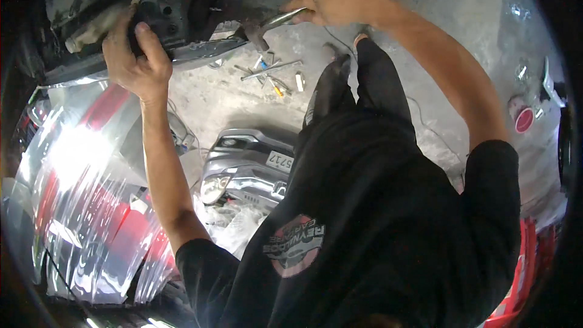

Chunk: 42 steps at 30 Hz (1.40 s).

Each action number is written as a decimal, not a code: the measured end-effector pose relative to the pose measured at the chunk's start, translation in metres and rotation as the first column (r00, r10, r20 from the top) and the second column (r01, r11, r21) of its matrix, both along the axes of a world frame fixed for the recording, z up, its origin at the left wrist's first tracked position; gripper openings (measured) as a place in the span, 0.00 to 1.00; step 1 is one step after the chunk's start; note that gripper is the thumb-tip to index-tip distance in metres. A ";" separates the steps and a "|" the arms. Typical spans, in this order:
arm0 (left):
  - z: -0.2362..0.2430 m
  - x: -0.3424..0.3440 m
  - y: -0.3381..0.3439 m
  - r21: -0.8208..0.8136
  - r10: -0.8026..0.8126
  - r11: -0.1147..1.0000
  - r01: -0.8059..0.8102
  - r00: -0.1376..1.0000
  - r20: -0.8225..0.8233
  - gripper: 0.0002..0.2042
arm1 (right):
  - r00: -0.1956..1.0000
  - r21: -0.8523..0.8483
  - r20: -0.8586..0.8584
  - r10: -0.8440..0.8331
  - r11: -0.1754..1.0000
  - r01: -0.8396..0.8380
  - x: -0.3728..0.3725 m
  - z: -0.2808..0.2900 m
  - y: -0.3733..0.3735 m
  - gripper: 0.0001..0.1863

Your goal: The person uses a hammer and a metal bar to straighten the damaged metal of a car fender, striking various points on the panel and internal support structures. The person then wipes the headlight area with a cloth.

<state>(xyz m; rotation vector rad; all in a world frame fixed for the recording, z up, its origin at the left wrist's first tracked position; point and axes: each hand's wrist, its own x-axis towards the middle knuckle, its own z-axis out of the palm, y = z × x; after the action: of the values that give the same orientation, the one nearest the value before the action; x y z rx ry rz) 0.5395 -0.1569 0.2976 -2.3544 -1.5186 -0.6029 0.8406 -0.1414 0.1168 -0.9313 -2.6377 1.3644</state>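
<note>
My right hand [334,3] is wrapped round the metal handle of a hammer [281,19]. The hammer's dark head [256,35] is by the lower edge of a dark car body section [200,50]. At the upper left, my left hand [136,64] lies against the same bodywork, thumb and forefinger apart, with the other fingers partly hidden. Close to its fingertips is a pale, dirty tube-like part [91,33] on the car.
Several hand tools [270,73] lie scattered on the concrete floor [437,79]. A removed grey bumper [249,167] sits left of my legs. Plastic-wrapped panels [91,188] stand at far left. A pink-rimmed cup [523,120] is at right; a cable [425,118] runs behind my legs.
</note>
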 end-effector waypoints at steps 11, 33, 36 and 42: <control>0.012 0.004 -0.009 0.002 0.049 0.999 -0.049 0.999 0.010 0.13 | 0.839 0.059 -0.368 -0.401 0.890 0.451 0.019 -0.026 -0.061 0.24; 0.005 -0.001 -0.004 0.001 0.018 1.000 -0.018 1.000 -0.011 0.12 | 0.587 -0.130 -0.506 -0.632 0.728 0.673 -0.023 -0.038 -0.159 0.30; 0.003 -0.002 0.000 -0.001 0.018 1.000 -0.018 1.000 0.012 0.13 | 0.677 -0.152 -0.389 -0.625 0.769 0.622 -0.021 -0.041 -0.154 0.29; 0.006 0.000 -0.006 -0.017 0.041 0.999 -0.041 0.999 0.013 0.12 | 0.625 -0.242 -0.386 -0.679 0.728 0.641 -0.018 -0.032 -0.160 0.28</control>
<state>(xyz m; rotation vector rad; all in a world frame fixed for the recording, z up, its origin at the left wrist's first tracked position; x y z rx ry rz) 0.5391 -0.1625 0.3036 -2.3297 -1.5797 -0.5998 0.8227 -0.3013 0.0845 -1.2372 -1.6319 1.2723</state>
